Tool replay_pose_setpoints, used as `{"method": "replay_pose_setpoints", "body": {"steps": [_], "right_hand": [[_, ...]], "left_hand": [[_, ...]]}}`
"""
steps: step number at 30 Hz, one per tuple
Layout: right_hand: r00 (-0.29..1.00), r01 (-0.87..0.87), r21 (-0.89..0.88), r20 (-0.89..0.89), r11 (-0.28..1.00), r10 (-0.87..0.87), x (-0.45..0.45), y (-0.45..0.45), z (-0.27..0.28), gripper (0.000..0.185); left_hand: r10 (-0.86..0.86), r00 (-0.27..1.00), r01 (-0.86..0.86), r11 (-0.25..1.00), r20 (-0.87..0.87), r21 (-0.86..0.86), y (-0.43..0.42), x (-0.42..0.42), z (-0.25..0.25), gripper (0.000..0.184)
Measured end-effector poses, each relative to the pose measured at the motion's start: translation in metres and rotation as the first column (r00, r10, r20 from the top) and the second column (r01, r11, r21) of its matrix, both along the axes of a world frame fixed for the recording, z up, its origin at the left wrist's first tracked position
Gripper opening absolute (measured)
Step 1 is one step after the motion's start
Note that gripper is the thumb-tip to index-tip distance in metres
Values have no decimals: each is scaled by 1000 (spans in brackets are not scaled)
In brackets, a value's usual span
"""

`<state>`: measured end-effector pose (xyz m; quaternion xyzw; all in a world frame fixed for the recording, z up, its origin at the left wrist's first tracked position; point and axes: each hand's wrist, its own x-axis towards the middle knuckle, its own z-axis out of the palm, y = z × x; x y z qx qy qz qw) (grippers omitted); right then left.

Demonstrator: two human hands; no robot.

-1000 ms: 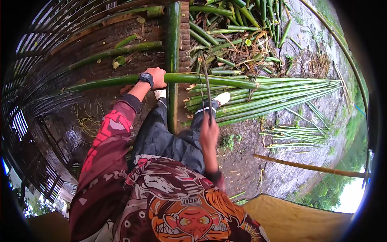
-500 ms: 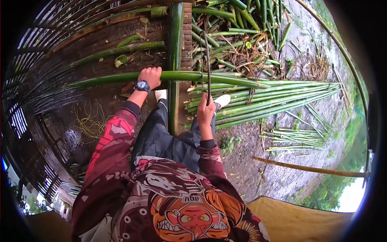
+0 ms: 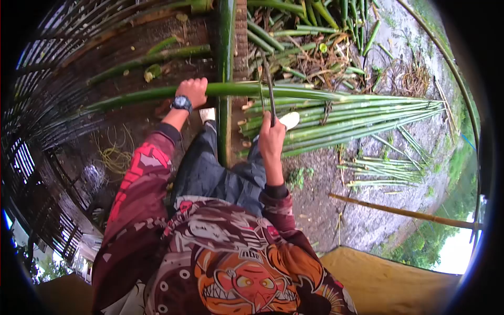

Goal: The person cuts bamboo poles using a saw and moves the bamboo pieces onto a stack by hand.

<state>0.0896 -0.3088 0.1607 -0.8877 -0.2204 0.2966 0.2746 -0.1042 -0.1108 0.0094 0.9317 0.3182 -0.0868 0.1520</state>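
Observation:
A long green bamboo pole [image 3: 236, 89] lies across a thick green bamboo beam [image 3: 224, 47]. My left hand [image 3: 192, 93], with a watch on its wrist, is wrapped round the pole just left of the beam. To the right of the beam, my right hand [image 3: 271, 137] is closed on the near end of a dark bow-shaped saw [image 3: 270, 86]. The saw's frame and thin blade cross the pole near one of its joints. Whether the blade has cut into the pole is too small to tell.
Cut bamboo poles [image 3: 336, 118] lie on the ground at the right, beyond my shoe [image 3: 290, 121]. Bamboo offcuts [image 3: 294, 42] and dry leaves are heaped further off. A brown pole [image 3: 404, 211] slants at the right, and yellow cord [image 3: 114, 156] lies at the left.
My right hand has moved toward and away from me with the saw, and is now nearer the pole than a second ago. My left hand has shifted slightly left along the pole.

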Motion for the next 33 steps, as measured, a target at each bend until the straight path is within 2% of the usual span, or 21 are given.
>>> {"method": "replay_pose_setpoints", "body": {"steps": [4, 7, 8, 11, 12, 13, 15, 16, 18, 19, 20, 21, 22, 23, 24, 25, 26, 27, 29, 31, 33], "right_hand": [[997, 75, 71, -33, 995, -73, 10, -1, 5, 41], [999, 41, 143, -24, 989, -38, -3, -29, -10, 39], [991, 114, 153, -83, 982, -102, -6, -30, -15, 37], [980, 139, 133, -162, 981, -117, 2, -24, -19, 35], [997, 63, 146, -62, 987, -54, 3, -19, -17, 35], [991, 75, 106, -121, 992, -62, 6, -14, -8, 37], [995, -47, 213, 95, 976, 27, 2, -26, -7, 34], [984, -91, 241, 173, 966, 49, -1, -33, -3, 33], [990, 99, 50, -101, 994, -93, -20, -57, 27, 33], [990, 100, 41, -104, 994, -96, -28, -70, 39, 33], [967, 159, -10, -201, 987, -158, -35, -84, 50, 24], [932, 207, -56, -291, 977, -214, -35, -87, 52, 15], [933, 204, -55, -293, 977, -211, -31, -81, 37, 15], [996, -53, 69, 82, 996, 48, -21, -66, 8, 22], [849, -332, 85, 460, 939, 259, -9, -47, -17, 30], [912, -302, 63, 308, 951, 269, 6, -10, -27, 29], [999, 10, 168, -38, 986, -3, 15, 23, -44, 33], [999, -43, 196, 28, 980, 38, 20, 39, -52, 37], [1000, -16, 233, 27, 972, 10, 19, 26, -41, 38], [995, -66, 201, 92, 977, 48, -2, -23, 1, 36], [960, 231, 93, -183, 969, -211, -34, -85, 56, 36]], "left_hand": [[-12, 992, -2, 994, -128, -113, 20, 10, 14, 29], [-56, 974, 8, 976, -220, -215, 29, 19, 24, 31], [-84, 959, 9, 963, -269, -270, 37, 21, 27, 32], [-122, 955, 35, 952, -272, -304, 46, 26, 35, 34], [-140, 955, 48, 943, -261, -330, 47, 27, 39, 36], [-154, 953, 59, 939, -260, -338, 45, 26, 37, 36], [-87, 991, 48, 942, -105, -332, 50, 21, 28, 38], [-143, 985, 106, 941, -93, -322, 53, 19, 20, 39], [-163, 982, 128, 946, -96, -298, 56, 20, 24, 39], [-187, 977, 149, 945, -106, -290, 52, 18, 24, 40], [-188, 977, 155, 949, -98, -275, 51, 18, 22, 41], [-184, 978, 150, 949, -98, -276, 52, 18, 20, 41], [-191, 976, 156, 949, -107, -274, 52, 18, 19, 41], [-198, 973, 160, 948, -117, -273, 52, 18, 17, 42], [-195, 973, 156, 948, -121, -276, 53, 18, 16, 42], [-194, 975, 158, 949, -111, -273, 51, 18, 17, 42], [-186, 977, 155, 953, -100, -259, 51, 19, 18, 42], [-186, 977, 156, 955, -101, -253, 55, 21, 20, 42], [-178, 971, 132, 956, -162, -264, 51, 22, 22, 40], [-180, 971, 131, 950, -156, -282, 55, 23, 23, 41], [-207, 962, 141, 934, -176, -328, 58, 25, 22, 42]]}}
